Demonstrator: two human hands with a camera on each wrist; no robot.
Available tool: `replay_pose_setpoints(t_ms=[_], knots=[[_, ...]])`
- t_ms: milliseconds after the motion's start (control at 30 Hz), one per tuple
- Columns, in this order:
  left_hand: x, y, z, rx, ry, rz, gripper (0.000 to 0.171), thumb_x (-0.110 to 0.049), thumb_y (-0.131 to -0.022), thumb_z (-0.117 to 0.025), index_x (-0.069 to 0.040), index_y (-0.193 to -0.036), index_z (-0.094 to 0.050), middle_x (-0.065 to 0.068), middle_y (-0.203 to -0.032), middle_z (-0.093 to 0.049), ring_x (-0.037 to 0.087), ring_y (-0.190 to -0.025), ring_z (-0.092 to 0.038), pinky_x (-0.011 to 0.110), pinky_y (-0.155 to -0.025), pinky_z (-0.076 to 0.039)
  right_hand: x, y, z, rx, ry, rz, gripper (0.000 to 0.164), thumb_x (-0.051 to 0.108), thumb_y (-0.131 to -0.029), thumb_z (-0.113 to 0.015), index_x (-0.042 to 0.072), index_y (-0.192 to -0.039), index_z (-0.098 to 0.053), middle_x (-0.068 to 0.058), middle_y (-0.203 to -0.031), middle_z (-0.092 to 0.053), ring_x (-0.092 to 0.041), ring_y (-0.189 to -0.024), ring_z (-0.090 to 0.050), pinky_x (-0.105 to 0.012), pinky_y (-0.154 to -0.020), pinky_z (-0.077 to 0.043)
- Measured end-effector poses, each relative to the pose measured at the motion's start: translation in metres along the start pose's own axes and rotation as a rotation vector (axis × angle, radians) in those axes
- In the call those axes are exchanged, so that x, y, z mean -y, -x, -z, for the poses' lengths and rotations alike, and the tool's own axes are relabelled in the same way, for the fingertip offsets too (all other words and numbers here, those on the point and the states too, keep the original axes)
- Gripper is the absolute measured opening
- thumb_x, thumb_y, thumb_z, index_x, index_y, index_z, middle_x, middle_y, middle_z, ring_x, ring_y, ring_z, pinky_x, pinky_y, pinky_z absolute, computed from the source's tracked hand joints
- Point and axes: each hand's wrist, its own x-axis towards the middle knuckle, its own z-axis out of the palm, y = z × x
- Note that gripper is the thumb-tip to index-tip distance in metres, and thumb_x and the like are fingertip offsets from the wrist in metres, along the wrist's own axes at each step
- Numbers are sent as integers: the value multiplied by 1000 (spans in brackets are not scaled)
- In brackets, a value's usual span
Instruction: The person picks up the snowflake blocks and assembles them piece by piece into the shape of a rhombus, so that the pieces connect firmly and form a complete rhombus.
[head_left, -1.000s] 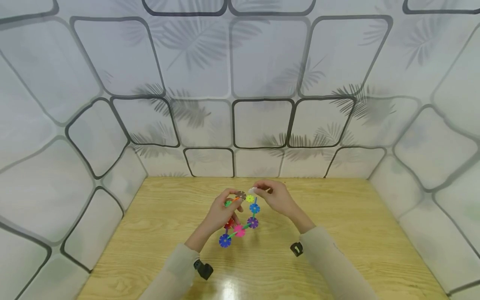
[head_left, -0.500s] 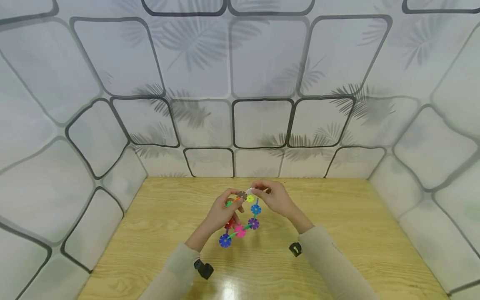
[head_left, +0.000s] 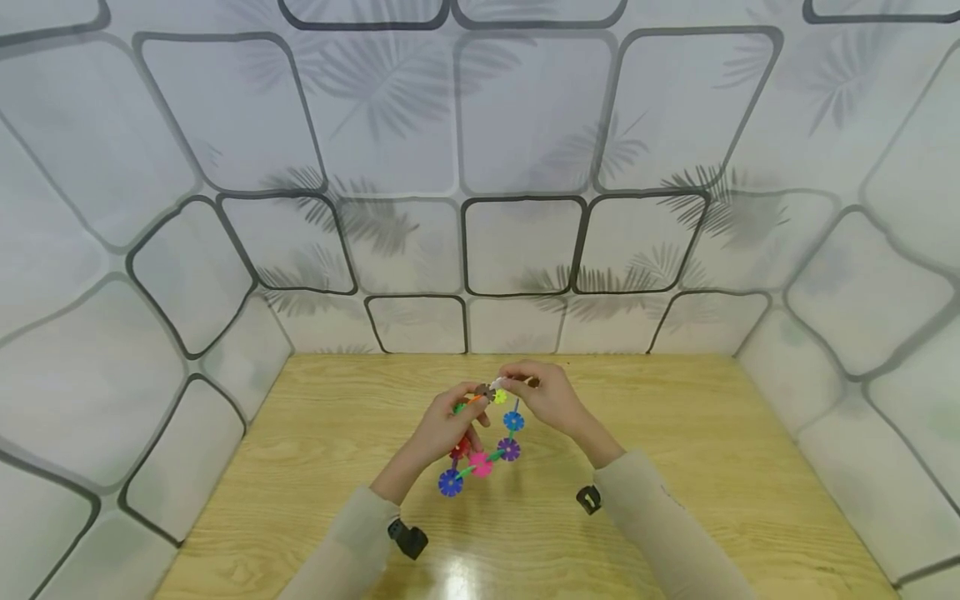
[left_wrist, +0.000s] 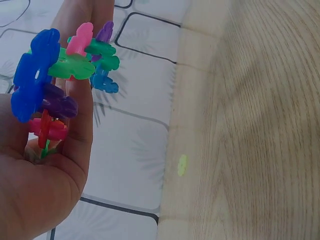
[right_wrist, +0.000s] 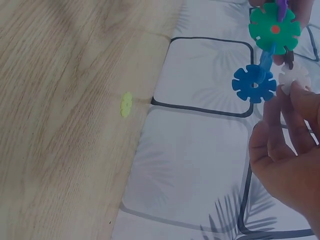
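A chain of notched plastic snowflake discs hangs from my left hand (head_left: 442, 425), whose thumb and fingers pinch the brown disc (head_left: 485, 393) at its upper end. Along the chain are a dark blue disc (head_left: 450, 482), a pink disc (head_left: 482, 464), a purple disc (head_left: 508, 450) and a lighter blue disc (head_left: 513, 421). Red and green discs are partly covered by the left fingers. My right hand (head_left: 551, 400) pinches a white disc (right_wrist: 294, 77) between thumb and fingers, its edge against the brown one. Whether their notches interlock, I cannot tell.
One loose yellow disc (right_wrist: 126, 104) lies on the wood-grain table (head_left: 637, 533) near its back edge. Patterned white wall covering (head_left: 525, 250) encloses the table at the back and both sides. A camera is strapped at each wrist.
My right hand has moved slightly left, bringing the white disc against the brown one. The hanging end of the chain has swung a little right and down. My left hand is nearly still.
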Motion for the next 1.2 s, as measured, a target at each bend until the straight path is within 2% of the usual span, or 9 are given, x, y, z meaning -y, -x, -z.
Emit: replay_pose_setpoints(t_ms=[67, 233, 433, 633, 733, 867, 1000, 1100, 1200], knots=[[-1, 1, 0, -1, -1, 3, 37, -23, -114, -50, -1, -143, -57, 29, -98, -69, 14, -55, -69, 26, -48, -57, -1, 0, -2, -13, 4, 6, 17, 16, -103, -70, 8, -113, -80, -4, -106, -79, -13, -85, -67, -28, -73, -54], [-4, 1, -2, -5, -1, 11, 36, -23, -114, -49, -2, -142, -58, 22, -95, -69, 13, -54, -69, 25, -46, -55, 0, 0, -5, -43, -17, 38, 17, 11, -101, -71, 3, -112, -81, -8, -105, -79, -14, -84, -68, -25, -70, -54], [-4, 2, -2, -2, 2, 22, 35, -24, -114, -49, -2, -140, -57, 6, -89, -68, 13, -54, -68, 24, -45, -53, -1, 0, -9, -51, -62, 13, 17, 9, -99, -72, 3, -112, -82, -12, -105, -79, -13, -84, -68, -22, -69, -53], [-1, 2, -4, 1, 11, 28, 32, -23, -114, -49, 1, -135, -56, 9, -89, -68, 11, -53, -67, 25, -46, -55, 1, 1, -10, -20, -82, -17, 20, 8, -100, -71, 0, -117, -80, -17, -110, -79, -22, -92, -74, -22, -74, -56], [-1, 1, -6, -4, 19, 55, 29, -25, -113, -51, 1, -128, -55, 10, -90, -69, 16, -54, -69, 30, -50, -60, 4, 2, -9, -5, -83, -38, 20, 9, -100, -72, 2, -116, -80, -17, -116, -79, -22, -95, -74, -22, -72, -55], [-3, 0, -9, -31, 27, 91, 26, -28, -112, -54, -4, -122, -53, 8, -87, -69, 31, -57, -72, 37, -53, -63, 4, 2, -9, 17, -87, -44, 19, 12, -100, -73, 3, -114, -81, -14, -116, -80, -24, -90, -74, -22, -70, -54], [-3, 0, -11, -69, 41, 99, 29, -27, -112, -55, -6, -131, -54, 9, -86, -69, 34, -57, -72, 38, -53, -64, 1, 1, -12, 33, -105, -43, 17, 16, -101, -72, 9, -112, -83, -10, -111, -81, -33, -88, -73, -23, -68, -53], [-3, 0, -12, -89, 49, 98, 31, -26, -111, -56, -9, -138, -54, 13, -87, -69, 26, -54, -70, 38, -53, -64, -2, 1, -13, 41, -98, -56, 17, 18, -102, -71, 12, -113, -83, -8, -111, -81, -31, -88, -72, -24, -67, -52], [-1, 0, -14, -100, 50, 91, 33, -25, -111, -56, -8, -139, -55, 14, -87, -68, 22, -53, -69, 38, -52, -63, -2, 1, -11, 42, -70, -80, 19, 20, -103, -71, 13, -117, -81, -7, -115, -80, -23, -92, -73, -27, -74, -55]])
